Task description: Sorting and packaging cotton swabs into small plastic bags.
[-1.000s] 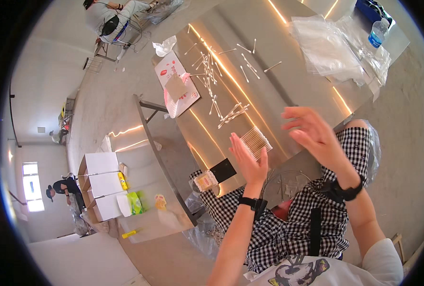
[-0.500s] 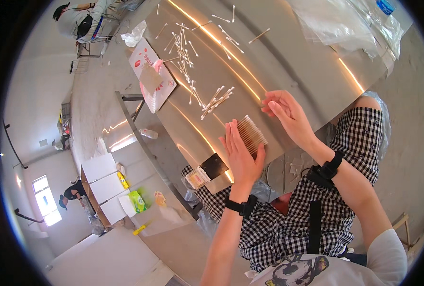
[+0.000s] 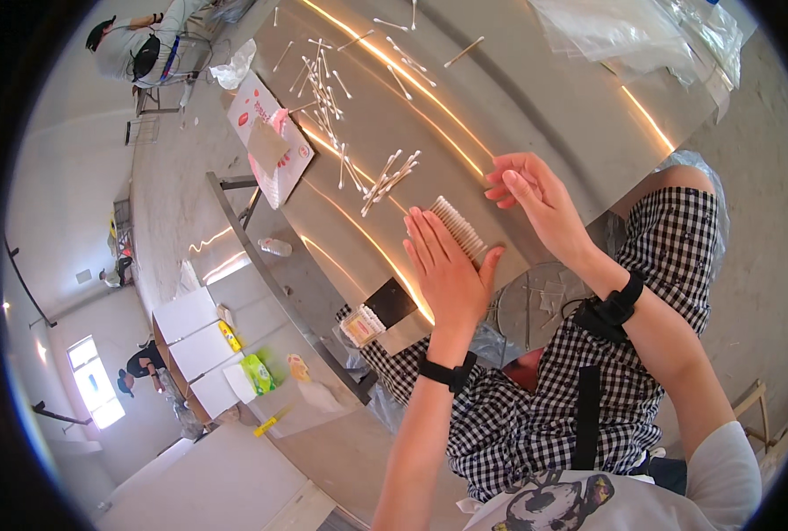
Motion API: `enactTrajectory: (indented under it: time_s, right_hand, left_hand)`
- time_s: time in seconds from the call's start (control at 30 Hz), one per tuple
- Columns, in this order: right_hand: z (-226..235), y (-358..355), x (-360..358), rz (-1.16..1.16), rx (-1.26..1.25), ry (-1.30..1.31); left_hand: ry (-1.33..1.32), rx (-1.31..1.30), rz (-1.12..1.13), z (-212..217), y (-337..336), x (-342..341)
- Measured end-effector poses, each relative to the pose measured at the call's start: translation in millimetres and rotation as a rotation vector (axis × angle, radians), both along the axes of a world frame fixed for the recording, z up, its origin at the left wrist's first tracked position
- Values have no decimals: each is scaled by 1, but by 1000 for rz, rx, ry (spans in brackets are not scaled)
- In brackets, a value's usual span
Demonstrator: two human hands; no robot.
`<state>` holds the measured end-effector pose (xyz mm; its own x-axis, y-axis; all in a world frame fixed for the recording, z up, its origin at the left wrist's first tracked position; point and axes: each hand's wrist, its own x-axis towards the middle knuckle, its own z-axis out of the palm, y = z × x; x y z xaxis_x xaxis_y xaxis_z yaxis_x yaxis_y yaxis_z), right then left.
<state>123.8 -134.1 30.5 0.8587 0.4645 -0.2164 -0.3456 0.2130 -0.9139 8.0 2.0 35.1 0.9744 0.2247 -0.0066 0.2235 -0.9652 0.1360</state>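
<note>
Two poses differ: the left hand (image 3: 448, 276) lies flat over cotton swabs (image 3: 459, 226), grip apart; the right hand (image 3: 546, 202) curls, grip unclear.

White-tipped cotton swabs (image 3: 459, 230), lined up side by side in a row, flat on the desk (image 3: 536, 106), partly under the left hand (image 3: 450, 276)

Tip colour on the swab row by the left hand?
White on the swab row; shows best in the head view.

Workshop, by look of it: bare grey floor (image 3: 168, 199), metal-topped table (image 3: 562, 119), white boxes (image 3: 187, 317), plastic bags (image 3: 620, 40), 1 person (image 3: 149, 360) bent over near window (image 3: 96, 380)
</note>
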Motion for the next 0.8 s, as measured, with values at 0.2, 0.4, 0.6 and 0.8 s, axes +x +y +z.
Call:
enactTrajectory:
  time_s: [0.2,0.4,0.6,0.8]
  right_hand:
    - [0,6,-1,-11,24,-4]
    - [-1,30,-1,-37,200,-53]
    - [-5,56,-3,5,231,-90]
    - [-6,57,-15,57,204,-135]
  left_hand:
    - [-10,-24,8,-1,5,10]
    - [-342,-625,200,4,16,2]
    - [-814,-1361,507,2,20,19]
    - [-765,-1421,476,8,11,26]
